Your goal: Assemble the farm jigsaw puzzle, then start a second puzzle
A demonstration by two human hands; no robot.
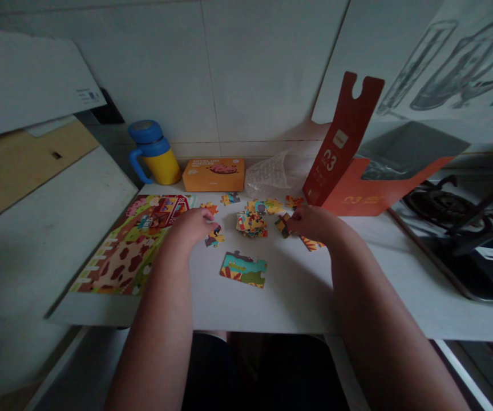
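Observation:
Colourful jigsaw pieces [253, 220] lie scattered on a white table [289, 291]. My left hand [193, 225] is curled over loose pieces [214, 237] beside the partly built puzzle picture [129, 251], fingers closed; what it holds is hidden. My right hand [312, 222] pinches a dark jigsaw piece [283, 224] at its fingertips, with an orange striped piece [312, 245] under the wrist. A joined teal and green section [243, 269] lies nearer to me between both arms.
At the back stand a blue and yellow mug [154, 153], an orange puzzle box [213, 174], a crumpled clear bag [274, 171] and an open red-orange carton [349, 165]. A gas hob [456, 228] lies to the right. A white and wooden surface [28, 194] lies left.

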